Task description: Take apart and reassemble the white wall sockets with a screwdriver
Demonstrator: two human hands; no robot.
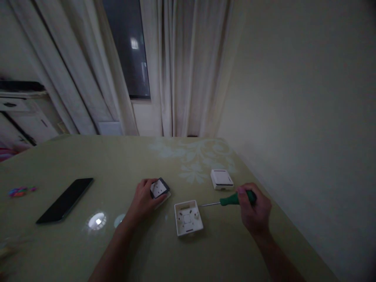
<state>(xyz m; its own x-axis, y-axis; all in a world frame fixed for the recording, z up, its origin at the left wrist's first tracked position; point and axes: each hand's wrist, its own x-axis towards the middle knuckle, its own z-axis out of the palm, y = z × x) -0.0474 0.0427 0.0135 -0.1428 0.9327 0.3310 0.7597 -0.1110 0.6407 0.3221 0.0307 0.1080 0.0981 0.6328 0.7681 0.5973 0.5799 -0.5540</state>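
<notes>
My left hand (146, 197) is closed around a wall socket (159, 188), whose white face with dark slots and dark border tilts toward me. In my right hand (256, 209) is a screwdriver (230, 200) with a green handle; its thin metal shaft points left. The tip of the shaft is at the right wall of an open white mounting box (188, 221); whether it touches the box I cannot tell. The box lies on the table with its hollow side up. Behind the screwdriver sits a second white box-shaped unit (222, 179) with a flat face on top.
The pale green table (117, 156) meets a wall (308, 137) along its right side. A black phone-like slab (65, 201) lies at left, near small colourful pieces (20, 191). Curtains (188, 70) hang behind the table. Something blurred shows at the lower left edge.
</notes>
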